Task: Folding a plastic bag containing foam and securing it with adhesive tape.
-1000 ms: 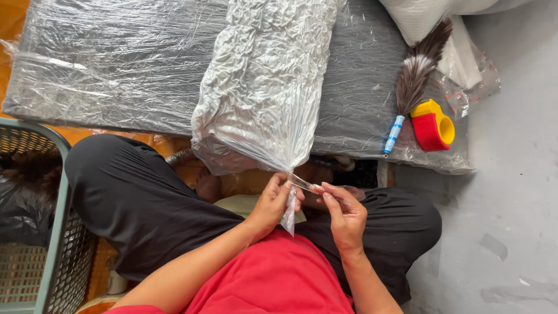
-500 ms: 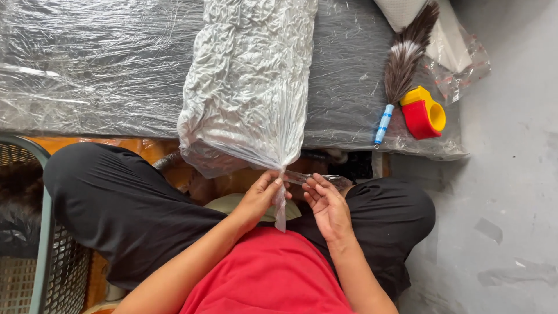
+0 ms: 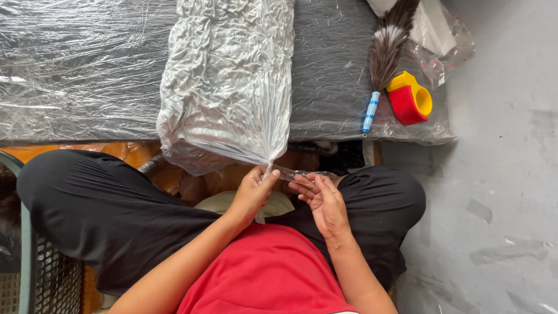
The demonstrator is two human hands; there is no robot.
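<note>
Two hands at the gathered neck of a crinkled plastic bag.

At far left stands a green mesh basket [image 3: 35, 273]. The bag [image 3: 229, 81] lies top centre on a film-covered table [image 3: 75, 70]. Left hand [image 3: 251, 195] pinches its twisted neck; right hand [image 3: 325, 200], fingers loosely curled, holds a clear strip. Upper right: feather duster [image 3: 383, 52], then red-and-yellow tape dispenser [image 3: 410, 100].

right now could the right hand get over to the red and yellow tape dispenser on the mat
Probably yes, once it lets go. The right hand is pinching a clear strip at the clear plastic bag neck. The tape dispenser lies on its side, with only the feather brush beside it.
</note>
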